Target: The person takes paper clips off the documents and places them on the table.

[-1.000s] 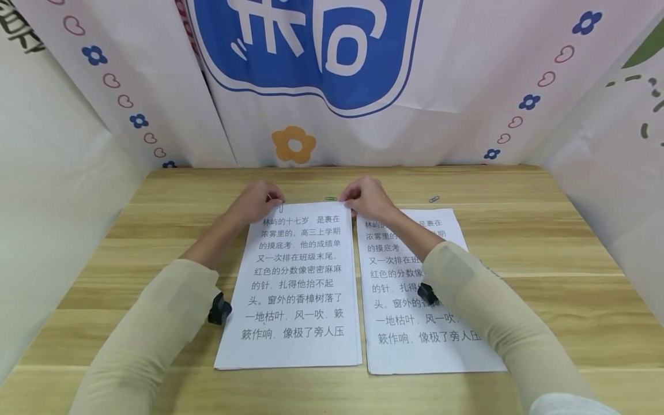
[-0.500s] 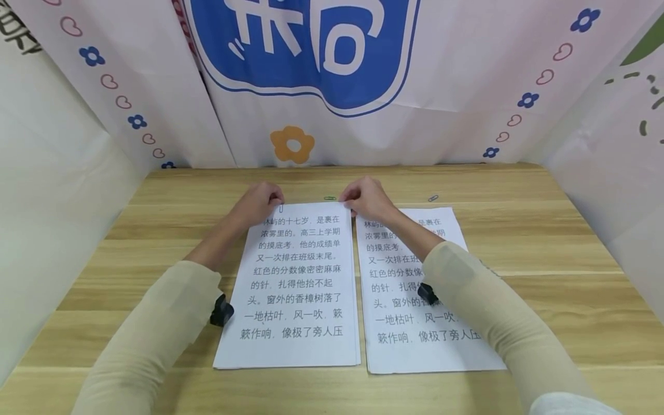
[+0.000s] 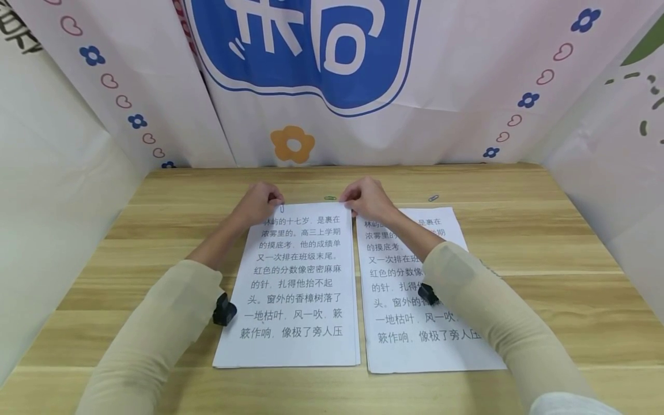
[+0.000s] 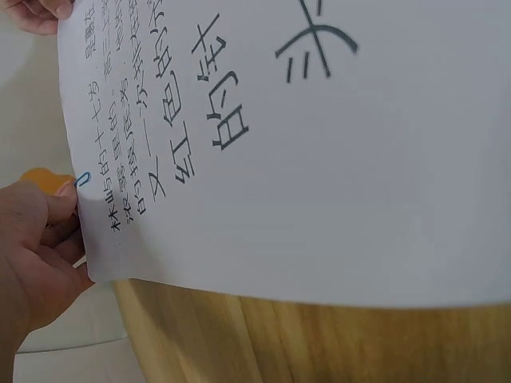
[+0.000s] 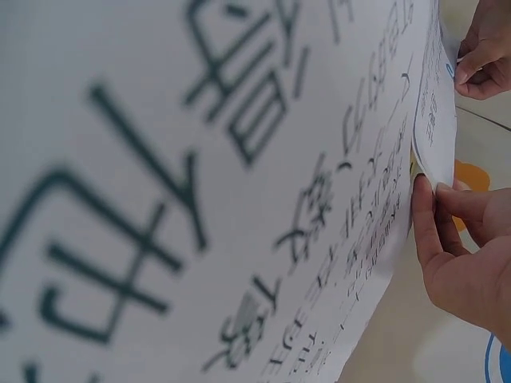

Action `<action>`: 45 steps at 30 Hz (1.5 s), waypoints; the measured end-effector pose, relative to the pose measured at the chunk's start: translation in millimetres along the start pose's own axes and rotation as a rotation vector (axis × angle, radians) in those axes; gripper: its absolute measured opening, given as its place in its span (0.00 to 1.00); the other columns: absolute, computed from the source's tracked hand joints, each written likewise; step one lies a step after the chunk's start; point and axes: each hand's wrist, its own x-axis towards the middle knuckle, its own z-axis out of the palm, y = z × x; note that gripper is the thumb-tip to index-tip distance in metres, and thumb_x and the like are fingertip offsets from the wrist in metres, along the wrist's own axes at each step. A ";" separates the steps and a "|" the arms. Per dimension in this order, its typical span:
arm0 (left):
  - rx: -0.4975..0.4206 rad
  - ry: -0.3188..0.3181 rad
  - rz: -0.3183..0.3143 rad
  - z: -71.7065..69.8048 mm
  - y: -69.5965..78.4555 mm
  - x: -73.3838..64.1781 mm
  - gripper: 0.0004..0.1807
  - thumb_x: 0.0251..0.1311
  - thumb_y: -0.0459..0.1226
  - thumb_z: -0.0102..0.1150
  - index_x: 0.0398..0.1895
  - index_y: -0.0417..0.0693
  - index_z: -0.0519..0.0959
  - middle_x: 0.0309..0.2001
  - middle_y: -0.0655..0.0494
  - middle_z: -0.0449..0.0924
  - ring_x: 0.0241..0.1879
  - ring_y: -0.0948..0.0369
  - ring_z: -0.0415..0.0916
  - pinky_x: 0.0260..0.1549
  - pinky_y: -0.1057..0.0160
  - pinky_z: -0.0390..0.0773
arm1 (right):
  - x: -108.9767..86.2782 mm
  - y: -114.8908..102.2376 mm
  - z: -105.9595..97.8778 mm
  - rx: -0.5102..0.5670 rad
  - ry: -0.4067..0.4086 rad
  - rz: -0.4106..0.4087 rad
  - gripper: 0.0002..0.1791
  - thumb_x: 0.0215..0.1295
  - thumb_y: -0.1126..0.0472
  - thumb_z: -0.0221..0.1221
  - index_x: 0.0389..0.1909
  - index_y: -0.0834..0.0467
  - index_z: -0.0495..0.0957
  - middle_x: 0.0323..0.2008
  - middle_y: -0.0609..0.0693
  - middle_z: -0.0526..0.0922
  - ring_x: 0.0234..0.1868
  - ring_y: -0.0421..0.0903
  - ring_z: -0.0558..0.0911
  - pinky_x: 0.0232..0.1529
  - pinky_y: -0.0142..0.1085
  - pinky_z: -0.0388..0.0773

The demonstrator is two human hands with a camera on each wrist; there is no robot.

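Observation:
My left hand (image 3: 261, 202) is at the top left of the left stack of printed paper (image 3: 290, 351). Its thumb and fingers pinch a blue paper clip (image 4: 83, 179), which sits over the sheet's top edge. At the top right corner of that same stack, my right hand (image 3: 367, 197) pinches the paper between thumb and fingers, as the right wrist view also shows. A second stack of printed paper (image 3: 430, 357) lies to the right, partly covered by my right forearm. How far the clip reaches behind the sheets is hidden.
Beyond the paper on the wooden table (image 3: 560, 323) lie a green paper clip (image 3: 330, 198), between my hands, and a bluish-grey paper clip (image 3: 433, 197) to the right. A printed cloth (image 3: 441, 127) hangs along the back edge. Black wrist cameras sit above both stacks.
My left forearm has shifted very slightly to the right. Both hands keep their pinches at the top edge, and the paper stacks stay in place.

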 end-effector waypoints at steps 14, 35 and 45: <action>-0.019 0.011 0.005 1.1 -0.7 0.6 0.09 0.72 0.24 0.50 0.43 0.27 0.81 0.39 0.36 0.80 0.37 0.50 0.76 0.38 0.59 0.77 | 0.8 0.8 0.3 -0.010 0.004 -0.001 0.08 0.68 0.75 0.61 0.43 0.67 0.87 0.37 0.60 0.88 0.28 0.48 0.83 0.29 0.31 0.81; 0.004 0.002 -0.025 1.9 0.2 3.1 0.09 0.73 0.25 0.50 0.43 0.30 0.81 0.40 0.38 0.80 0.41 0.48 0.76 0.43 0.56 0.78 | 0.6 0.1 -0.4 -0.028 0.005 -0.011 0.08 0.69 0.74 0.60 0.43 0.67 0.87 0.36 0.59 0.88 0.28 0.48 0.82 0.28 0.29 0.79; 0.053 -0.100 -0.015 -9.9 4.1 6.4 0.08 0.74 0.26 0.51 0.43 0.32 0.82 0.40 0.40 0.80 0.41 0.49 0.77 0.46 0.53 0.79 | 0.9 -0.5 -1.2 -0.037 0.003 -0.002 0.08 0.69 0.74 0.61 0.43 0.66 0.87 0.37 0.59 0.87 0.30 0.48 0.83 0.30 0.30 0.81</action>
